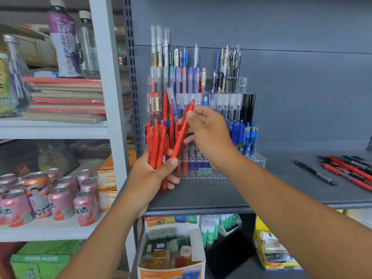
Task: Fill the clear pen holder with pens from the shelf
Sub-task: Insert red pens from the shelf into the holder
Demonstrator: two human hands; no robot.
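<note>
My right fingers [202, 112] pinch a tilted red pen [181, 134]; left fingers [173, 179] grip a red bundle [156, 143]. Both hide the clear pen holder's [259, 158] middle.

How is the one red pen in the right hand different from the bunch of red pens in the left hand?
The single red pen is alone, pinched by the right hand; the red pen bunch is many pens, gripped together in the left hand. The single red pen leans at a slant; the red pen bunch stands nearly upright. Both are red.
</note>
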